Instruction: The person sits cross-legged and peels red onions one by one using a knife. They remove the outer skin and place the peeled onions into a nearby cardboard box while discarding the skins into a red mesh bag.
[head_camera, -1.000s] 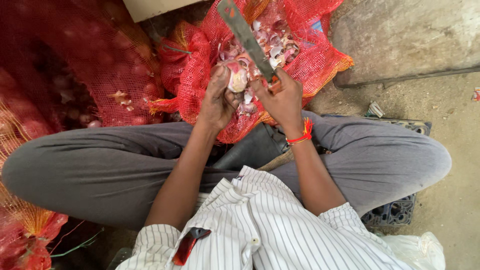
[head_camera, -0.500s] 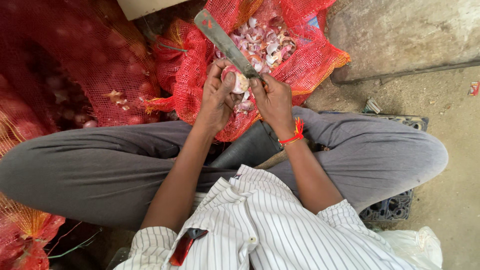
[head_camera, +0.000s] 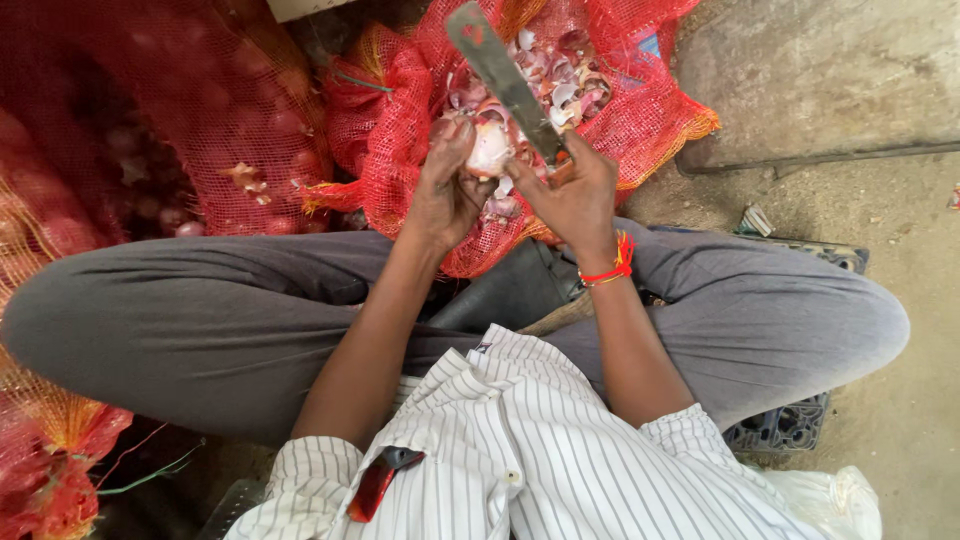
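My left hand (head_camera: 445, 190) holds a pale peeled onion (head_camera: 490, 150) above an open red mesh sack (head_camera: 640, 110) that lies spread in front of my crossed legs. My right hand (head_camera: 572, 195), with a red thread on its wrist, grips the handle of a long flat knife (head_camera: 500, 75). The blade points up and away and rests against the onion. Pink and white onion peels (head_camera: 560, 85) lie piled on the mesh behind the blade.
Full red mesh sacks of onions (head_camera: 180, 130) stand to the left, and another (head_camera: 50, 460) lies by my left knee. A concrete slab (head_camera: 830, 70) is at the upper right. A dark plastic crate (head_camera: 790, 425) sits under me on the dirt ground.
Both hands have shifted slightly left with the onion. The knife blade has swung leftward and sits lower against the onion.
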